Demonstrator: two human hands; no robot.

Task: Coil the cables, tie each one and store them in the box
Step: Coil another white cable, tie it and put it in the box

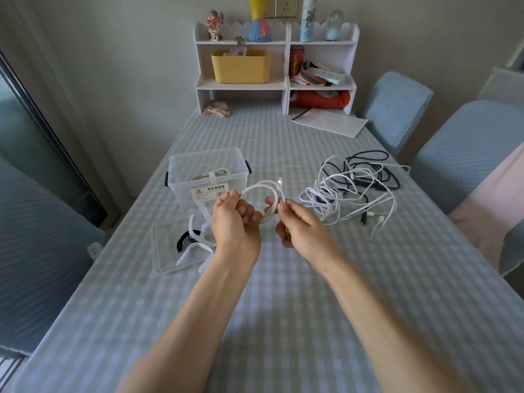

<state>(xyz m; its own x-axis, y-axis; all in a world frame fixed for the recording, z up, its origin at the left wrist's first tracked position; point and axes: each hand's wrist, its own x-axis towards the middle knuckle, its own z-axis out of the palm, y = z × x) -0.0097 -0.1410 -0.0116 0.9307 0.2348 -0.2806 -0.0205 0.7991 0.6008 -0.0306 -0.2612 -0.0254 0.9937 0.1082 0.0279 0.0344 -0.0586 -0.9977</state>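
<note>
Both hands hold a white cable (265, 198) rolled into a ring above the table (283, 307). The left hand (234, 222) has its fingers curled tight round the left side. The right hand (300, 225) pinches the right side. The lid (181, 248) with straps (195, 236) lies to the left. Behind it, the clear box (207, 177) holds one tied cable (209, 175). A messy pile of cables (357, 188) lies on the right
</note>
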